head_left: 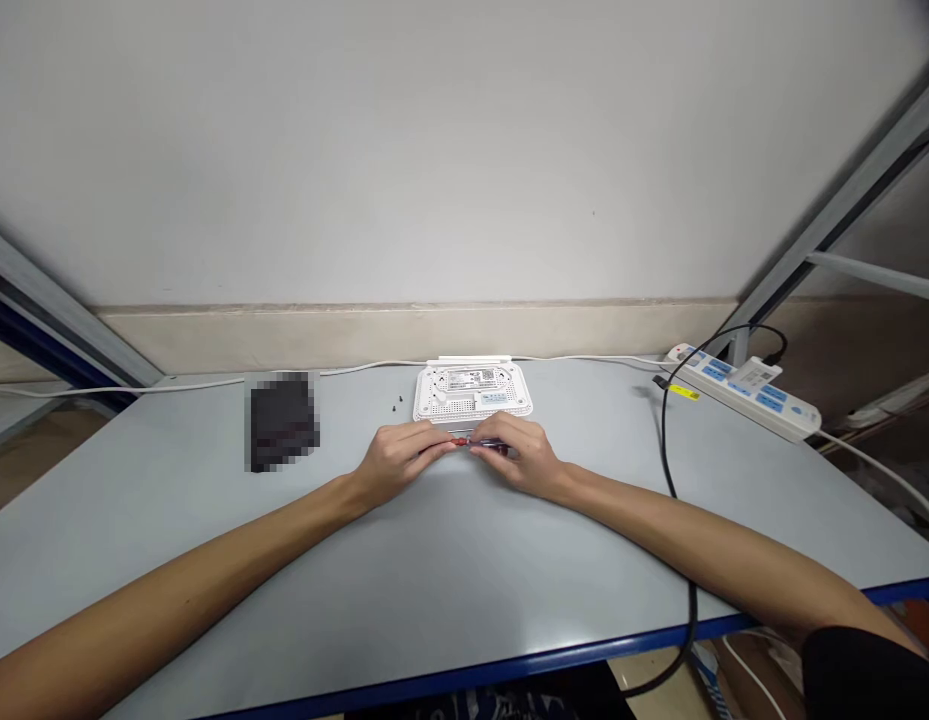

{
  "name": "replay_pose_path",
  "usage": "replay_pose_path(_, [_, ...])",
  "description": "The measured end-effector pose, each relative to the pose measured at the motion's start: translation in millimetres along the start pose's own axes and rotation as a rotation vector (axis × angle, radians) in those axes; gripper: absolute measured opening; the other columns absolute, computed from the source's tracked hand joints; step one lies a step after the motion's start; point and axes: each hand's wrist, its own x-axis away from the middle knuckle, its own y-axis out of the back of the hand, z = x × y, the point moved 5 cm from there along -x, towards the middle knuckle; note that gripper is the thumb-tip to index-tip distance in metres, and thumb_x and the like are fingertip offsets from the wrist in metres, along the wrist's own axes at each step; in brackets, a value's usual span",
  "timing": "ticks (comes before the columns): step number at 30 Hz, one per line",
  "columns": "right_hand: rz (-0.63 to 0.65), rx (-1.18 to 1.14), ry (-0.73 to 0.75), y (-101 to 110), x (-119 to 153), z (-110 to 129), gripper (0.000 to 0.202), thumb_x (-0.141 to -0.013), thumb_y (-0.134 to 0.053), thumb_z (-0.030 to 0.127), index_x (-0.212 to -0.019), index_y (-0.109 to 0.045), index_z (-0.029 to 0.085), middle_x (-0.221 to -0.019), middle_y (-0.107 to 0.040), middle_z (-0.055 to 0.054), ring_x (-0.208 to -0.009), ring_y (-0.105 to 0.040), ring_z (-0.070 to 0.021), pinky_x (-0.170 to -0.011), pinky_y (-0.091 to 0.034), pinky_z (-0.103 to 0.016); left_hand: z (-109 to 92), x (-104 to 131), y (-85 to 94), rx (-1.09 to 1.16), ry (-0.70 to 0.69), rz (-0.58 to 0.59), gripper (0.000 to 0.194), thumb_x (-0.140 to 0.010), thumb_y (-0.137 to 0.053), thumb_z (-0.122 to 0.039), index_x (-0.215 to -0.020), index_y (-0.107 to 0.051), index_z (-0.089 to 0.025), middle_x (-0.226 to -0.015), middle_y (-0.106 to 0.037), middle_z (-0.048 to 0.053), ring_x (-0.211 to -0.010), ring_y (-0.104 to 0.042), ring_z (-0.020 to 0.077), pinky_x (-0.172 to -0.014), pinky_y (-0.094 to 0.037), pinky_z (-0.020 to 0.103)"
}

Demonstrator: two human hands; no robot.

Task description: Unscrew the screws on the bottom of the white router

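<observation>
My left hand point(405, 458) and my right hand point(519, 455) meet just in front of a white router point(475, 390). Between them they hold a slim screwdriver point(462, 441) level above the table. The left fingertips pinch its red end, while the right fingers close round its darker part, which they partly cover. The router lies with its vented, labelled underside up, its near edge close behind the fingers. Two small dark screws point(397, 403) rest on the table left of the router.
A dark, pixelated item point(282, 422) lies on the grey table point(464, 580) at the left. To the right stands a white power strip point(745, 390) with a plugged-in adapter point(756, 374). A black cable point(665, 450) with a yellow tag hangs over the front edge. The wall is behind.
</observation>
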Motion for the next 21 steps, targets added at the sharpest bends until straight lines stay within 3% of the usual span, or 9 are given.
replay_pose_path(21, [-0.005,-0.012,-0.026,-1.9,3.1,-3.4,0.008,-0.089,-0.059,0.02,-0.095,-0.063,0.018,-0.083,-0.067,-0.006,-0.07,-0.06,-0.0139,-0.059,-0.05,-0.027,-0.3,1.3,-0.8,0.004,-0.016,-0.004,0.01,-0.089,-0.06,-0.017,-0.095,-0.068,-0.017,-0.081,-0.072,0.0,-0.07,-0.066,0.0097,-0.062,-0.05,0.02])
